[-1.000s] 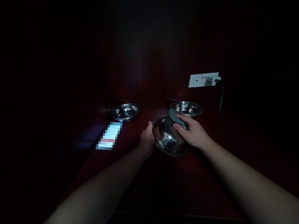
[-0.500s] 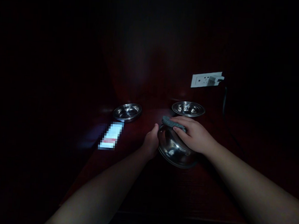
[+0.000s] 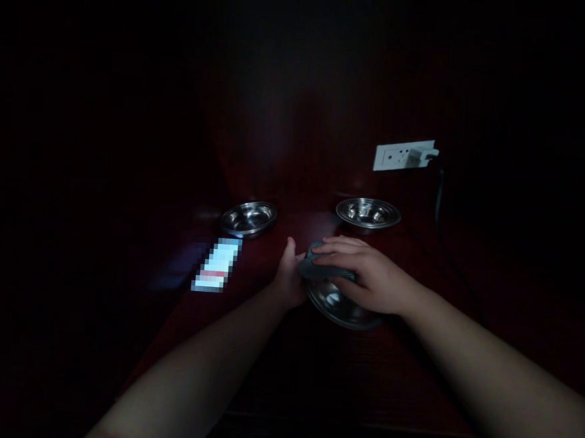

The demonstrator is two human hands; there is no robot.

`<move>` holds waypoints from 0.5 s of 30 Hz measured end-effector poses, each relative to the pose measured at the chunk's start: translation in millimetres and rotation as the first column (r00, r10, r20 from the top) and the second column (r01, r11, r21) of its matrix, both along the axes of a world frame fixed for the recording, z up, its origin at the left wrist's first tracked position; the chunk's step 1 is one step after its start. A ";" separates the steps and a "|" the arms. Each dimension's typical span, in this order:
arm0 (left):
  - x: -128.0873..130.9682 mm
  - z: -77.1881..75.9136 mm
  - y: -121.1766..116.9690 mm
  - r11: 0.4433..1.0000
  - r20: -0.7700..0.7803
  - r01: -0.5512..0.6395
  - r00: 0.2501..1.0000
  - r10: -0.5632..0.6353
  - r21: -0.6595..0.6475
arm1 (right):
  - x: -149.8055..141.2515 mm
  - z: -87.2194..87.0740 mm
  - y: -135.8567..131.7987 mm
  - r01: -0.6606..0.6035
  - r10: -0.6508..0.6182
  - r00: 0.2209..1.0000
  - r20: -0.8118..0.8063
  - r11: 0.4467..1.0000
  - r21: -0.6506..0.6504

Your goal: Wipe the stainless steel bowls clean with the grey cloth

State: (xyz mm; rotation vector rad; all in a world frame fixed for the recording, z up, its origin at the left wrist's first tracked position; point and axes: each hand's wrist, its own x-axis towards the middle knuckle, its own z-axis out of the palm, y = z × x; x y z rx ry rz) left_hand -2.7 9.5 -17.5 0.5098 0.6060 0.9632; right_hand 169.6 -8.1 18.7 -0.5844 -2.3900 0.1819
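A shiny steel bowl (image 3: 339, 308) is held low over the dark red table, its rounded outside turned up toward me. My left hand (image 3: 289, 279) grips the bowl at its left edge with the thumb raised; its fingers are mostly hidden behind the bowl and cloth. Across the bowl's upper part, my right hand (image 3: 371, 272) presses a grey-green cloth (image 3: 322, 269), fingers bent over it. Part of the bowl is covered by that hand and the cloth.
Two more steel bowls stand farther back, a left bowl (image 3: 249, 219) and a right bowl (image 3: 367, 214). A lit phone (image 3: 218, 265), pixelated, lies at left. On the back wall is a white socket plate (image 3: 402, 156) with a plug and a hanging cable (image 3: 439, 199). Surroundings are very dark.
My right hand and the cloth have slid left and down over the bowl, covering more of it. My left hand has shifted slightly left, its thumb farther from the bowl.
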 end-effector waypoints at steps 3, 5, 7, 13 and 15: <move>-0.1 -0.3 1.7 1.000 -0.038 0.030 0.999 -0.030 -0.001 | 1.5 0.9 1.8 -0.021 0.020 0.999 -0.026 0.999 -0.024; 1.5 -0.4 1.9 1.000 -0.084 0.012 0.996 -0.012 0.000 | 2.4 0.8 3.7 -0.031 0.030 0.999 -0.045 0.999 -0.039; 4.2 -0.8 1.1 1.000 -0.124 -0.024 0.992 0.025 0.009 | 3.0 0.2 5.5 -0.032 0.028 0.997 -0.067 0.998 -0.048; 14.0 -5.7 -1.6 0.967 -0.144 -0.233 0.959 0.246 0.101 | 3.7 -1.4 8.9 0.044 -0.049 0.989 -0.141 0.998 -0.040; 15.2 -10.2 0.3 0.928 -0.220 -0.338 0.904 0.367 0.158 | 4.0 -1.7 9.7 0.076 -0.082 0.984 -0.159 0.996 -0.045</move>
